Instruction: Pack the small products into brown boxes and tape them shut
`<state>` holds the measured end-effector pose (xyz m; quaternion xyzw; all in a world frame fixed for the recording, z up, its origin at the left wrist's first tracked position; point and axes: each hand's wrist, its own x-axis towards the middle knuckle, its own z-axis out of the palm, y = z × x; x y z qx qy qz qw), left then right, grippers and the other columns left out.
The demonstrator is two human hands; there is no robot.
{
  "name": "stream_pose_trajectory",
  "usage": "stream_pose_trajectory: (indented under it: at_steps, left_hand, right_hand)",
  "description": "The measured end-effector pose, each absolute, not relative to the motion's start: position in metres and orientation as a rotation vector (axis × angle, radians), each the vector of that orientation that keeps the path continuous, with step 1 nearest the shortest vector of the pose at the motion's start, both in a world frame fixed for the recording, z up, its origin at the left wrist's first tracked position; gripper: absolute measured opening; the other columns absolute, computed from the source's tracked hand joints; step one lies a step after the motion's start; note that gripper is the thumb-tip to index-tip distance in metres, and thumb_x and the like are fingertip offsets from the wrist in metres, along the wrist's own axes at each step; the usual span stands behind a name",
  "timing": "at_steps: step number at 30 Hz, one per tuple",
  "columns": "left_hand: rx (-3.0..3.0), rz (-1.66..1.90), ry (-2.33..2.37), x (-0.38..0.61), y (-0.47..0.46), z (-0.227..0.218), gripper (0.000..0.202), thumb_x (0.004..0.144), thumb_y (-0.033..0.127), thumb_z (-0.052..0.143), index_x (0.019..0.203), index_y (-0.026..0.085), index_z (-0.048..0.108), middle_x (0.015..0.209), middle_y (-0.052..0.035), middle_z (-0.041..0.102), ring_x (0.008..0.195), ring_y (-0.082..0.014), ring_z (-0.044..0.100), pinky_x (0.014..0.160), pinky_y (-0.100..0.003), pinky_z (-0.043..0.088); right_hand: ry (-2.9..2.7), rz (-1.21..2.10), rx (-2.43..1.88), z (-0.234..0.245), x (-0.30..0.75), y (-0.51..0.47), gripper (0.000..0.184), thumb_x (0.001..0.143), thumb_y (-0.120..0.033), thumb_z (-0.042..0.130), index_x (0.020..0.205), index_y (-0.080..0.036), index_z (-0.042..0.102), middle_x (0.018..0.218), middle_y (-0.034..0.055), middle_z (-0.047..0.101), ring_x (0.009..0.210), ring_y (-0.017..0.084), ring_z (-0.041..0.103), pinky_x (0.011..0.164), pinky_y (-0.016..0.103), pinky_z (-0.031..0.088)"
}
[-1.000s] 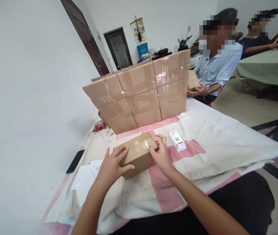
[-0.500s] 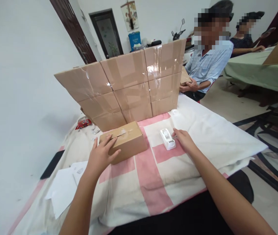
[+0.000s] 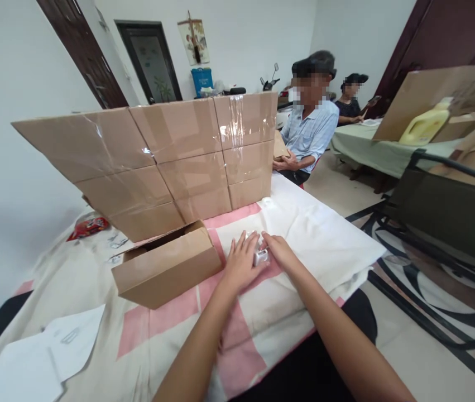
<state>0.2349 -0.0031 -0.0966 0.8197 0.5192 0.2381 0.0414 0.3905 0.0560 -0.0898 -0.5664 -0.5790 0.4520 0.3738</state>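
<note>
Tape dispenser [image 3: 261,257] is clasped at the middle of the cloth-covered table [image 3: 325,234], just right of the small box [image 3: 170,268]. From the left, loose papers [image 3: 32,357] and a red packet [image 3: 89,225] are seen, then the small box in front of a wall of stacked cartons [image 3: 157,162]. The left hand [image 3: 241,262] is curled over the dispenser; the right hand [image 3: 279,254] is laid against its right end, its grip not discernible. Further right a co-worker [image 3: 308,134] is seated. The stacked cartons are judged already sealed; the small box is left with a flap open. Half a second ago the left hand was laid on the box, then seen closed, and only the right hand was at the dispenser
</note>
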Motion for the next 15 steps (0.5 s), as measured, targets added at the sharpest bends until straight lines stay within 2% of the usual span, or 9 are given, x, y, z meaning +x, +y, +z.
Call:
stream_pose_trajectory:
  at_steps: [3,8,12,15]
  left_hand:
    - [2.415,0.742,1.577,0.232,0.013,-0.107,0.073,0.097,0.049,0.056,0.159,0.023,0.027,0.166,-0.0111,0.035,0.159,-0.0318,0.018,0.127,-0.063,0.021]
    - [2.302,0.859,1.612,0.229,0.013,-0.120,0.091,0.089,0.048,0.068,0.160,0.019,0.020,0.169,-0.0199,0.023,0.157,-0.0334,0.025,0.124,-0.062,0.027]
    - [2.301,0.896,1.608,0.231,0.011,-0.125,0.092,0.086,0.042,0.071,0.159,0.018,0.021,0.166,-0.0210,0.030,0.155,-0.0327,0.030,0.124,-0.062,0.027]
    - [2.310,0.926,1.634,0.233,0.009,-0.124,0.092,0.084,0.043,0.073,0.157,0.017,0.024,0.163,-0.0205,0.035,0.153,-0.0325,0.034,0.124,-0.060,0.028]
  right_hand:
    - [-1.489,1.170,-1.434,-0.093,0.389,0.056,0.052,0.085,-0.059,0.051,0.057,-0.017,0.065,0.053,0.0044,0.060,0.056,0.018,0.055,0.062,0.030,0.042]
    - [-1.529,1.119,-1.402,-0.097,0.385,0.049,0.033,0.080,-0.045,0.063,0.061,-0.018,0.062,0.064,0.0024,0.064,0.065,0.018,0.059,0.065,0.028,0.045]
    - [-1.538,0.986,-1.407,-0.093,0.382,0.041,0.015,0.077,-0.034,0.066,0.070,-0.020,0.065,0.090,0.0039,0.068,0.091,0.021,0.062,0.082,0.029,0.048]
    - [-1.536,0.924,-1.419,-0.089,0.381,0.039,0.013,0.077,-0.030,0.065,0.068,-0.020,0.064,0.095,0.0055,0.065,0.097,0.022,0.061,0.089,0.032,0.047]
